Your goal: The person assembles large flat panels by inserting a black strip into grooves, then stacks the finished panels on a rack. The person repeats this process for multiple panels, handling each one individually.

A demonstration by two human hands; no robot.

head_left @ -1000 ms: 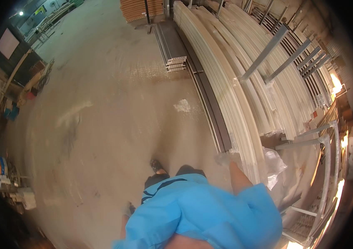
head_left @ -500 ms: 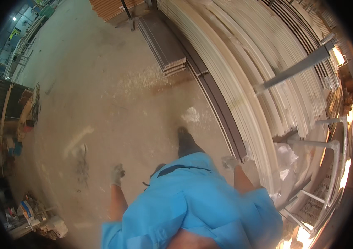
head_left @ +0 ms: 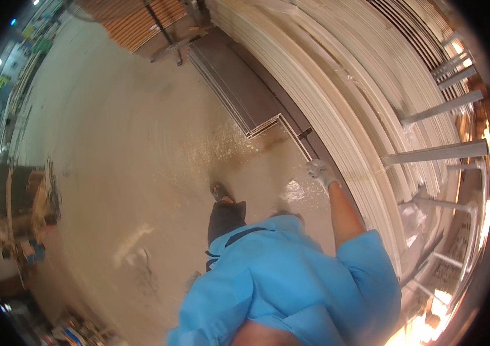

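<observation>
My right hand [head_left: 321, 172], in a pale work glove, hangs ahead of me over the long dark boards on my right. Its fingers are loosely bent, and I see nothing held in them. Whether it touches the boards I cannot tell. Only a small bit of my left hand [head_left: 192, 280] shows beside my blue shirt, and its fingers are hidden. A stack of dark brown boards [head_left: 230, 86] lies on the floor ahead, its near end facing me. Alongside it run more dark boards [head_left: 328, 164], lower down.
Long pale profiles [head_left: 314, 98] are piled on a rack with grey metal arms [head_left: 435, 153] at my right. A stand with a dark post [head_left: 159, 26] is beside orange-brown ribbed pieces [head_left: 132, 29] at the far end. Clutter [head_left: 75, 334] sits at the lower left. My shoe [head_left: 220, 191] is on the concrete floor.
I have stepped forward, so the board stack is nearer and the stand shows more. My right hand has swung forward. My left hand has dropped back, mostly behind my shirt.
</observation>
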